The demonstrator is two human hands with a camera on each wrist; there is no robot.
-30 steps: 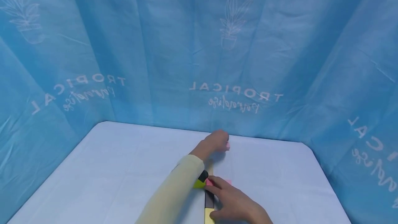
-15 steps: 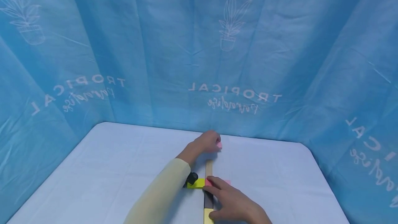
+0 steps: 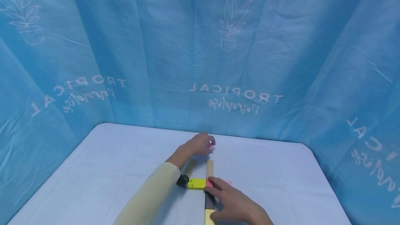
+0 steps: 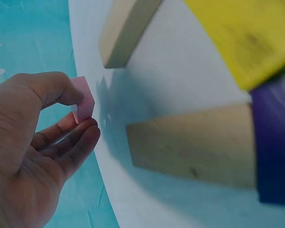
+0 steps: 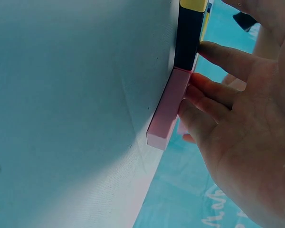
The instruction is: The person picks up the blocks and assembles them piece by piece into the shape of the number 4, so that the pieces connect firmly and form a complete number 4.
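My left hand [image 3: 200,143] is over the far part of the table and pinches a small pink block [image 4: 84,100] between thumb and fingers. Below it, a row of blocks runs toward me: a plain wooden block [image 3: 210,167], a red one [image 3: 208,183] partly under my fingers, a black one [image 3: 210,201] and a pale yellow one [image 3: 208,214]. My right hand [image 3: 234,200] rests along this row, its fingertips touching the side of the blocks. A longer pink block [image 5: 168,111] lies by those fingers in the right wrist view.
A bright yellow block [image 3: 197,184] sticks out left of the row. Another wooden block [image 4: 194,147] meets a purple block [image 4: 278,142] in the left wrist view. A black wrist camera [image 3: 182,181] partly covers that area. Blue curtain [image 3: 168,61] stands behind the white table [image 3: 125,155].
My left hand has moved left with the pink block, over the far end of the row. A second wooden block has come into view behind the forearm. The right hand stays put.
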